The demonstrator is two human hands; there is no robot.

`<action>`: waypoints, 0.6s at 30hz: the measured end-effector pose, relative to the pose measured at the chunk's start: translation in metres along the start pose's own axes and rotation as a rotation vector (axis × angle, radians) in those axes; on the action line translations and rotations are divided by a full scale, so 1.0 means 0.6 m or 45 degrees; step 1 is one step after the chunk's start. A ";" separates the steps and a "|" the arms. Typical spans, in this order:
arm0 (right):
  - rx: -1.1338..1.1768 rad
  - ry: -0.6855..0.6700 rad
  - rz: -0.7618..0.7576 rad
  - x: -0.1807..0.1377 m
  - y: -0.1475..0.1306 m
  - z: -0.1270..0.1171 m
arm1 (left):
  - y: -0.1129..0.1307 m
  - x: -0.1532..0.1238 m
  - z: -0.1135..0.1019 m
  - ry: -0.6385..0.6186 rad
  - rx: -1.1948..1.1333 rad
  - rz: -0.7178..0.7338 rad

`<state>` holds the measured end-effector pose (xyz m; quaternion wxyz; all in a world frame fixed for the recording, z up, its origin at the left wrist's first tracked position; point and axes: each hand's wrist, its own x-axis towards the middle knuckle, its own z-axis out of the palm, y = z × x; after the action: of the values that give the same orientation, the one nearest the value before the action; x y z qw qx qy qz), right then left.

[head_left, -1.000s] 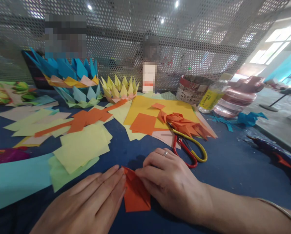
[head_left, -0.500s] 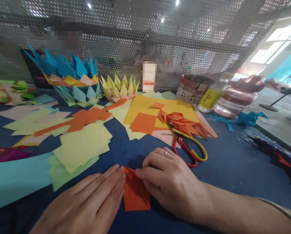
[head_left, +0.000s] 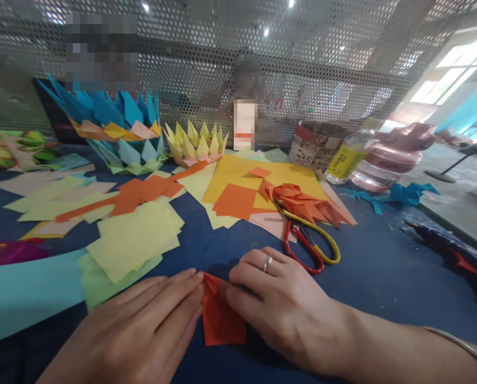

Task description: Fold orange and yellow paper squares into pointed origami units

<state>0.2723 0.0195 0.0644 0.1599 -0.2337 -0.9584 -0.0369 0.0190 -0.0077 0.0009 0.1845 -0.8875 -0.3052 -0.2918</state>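
A small sheet of orange paper (head_left: 224, 322) lies on the blue tabletop between my two hands, its upper corner folded into a crease. My left hand (head_left: 142, 320) has its fingers straight and close together, the tips holding down the paper's upper left edge; its thumb is hidden. My right hand (head_left: 280, 304), wearing a ring, has curled fingers, with the index finger and thumb on the fold at the paper's upper right. Just beyond the right hand lie scissors (head_left: 316, 253) with red and yellow handles. Their blades are partly covered by folded orange paper pieces (head_left: 298, 200).
Pale yellow sheets (head_left: 136, 237) and a light blue sheet (head_left: 30, 296) lie at left. Folded-paper crowns (head_left: 196, 144) stand behind. A yellow-labelled bottle (head_left: 344, 162), a pink bottle (head_left: 386, 165) and a woven basket (head_left: 314, 152) are back right. A glue gun (head_left: 450, 245) lies right.
My right fingers have slid slightly down and over the fold, which now lies flatter and narrower. The left hand has barely shifted and stays at the paper's left edge.
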 end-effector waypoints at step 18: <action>-0.055 0.050 -0.085 0.003 0.000 0.005 | -0.011 -0.018 0.009 -0.088 0.043 0.192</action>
<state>0.2700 0.0206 0.0620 0.1721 -0.2042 -0.9613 -0.0674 0.0099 -0.0049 -0.0089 0.2101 -0.9143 -0.2484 -0.2412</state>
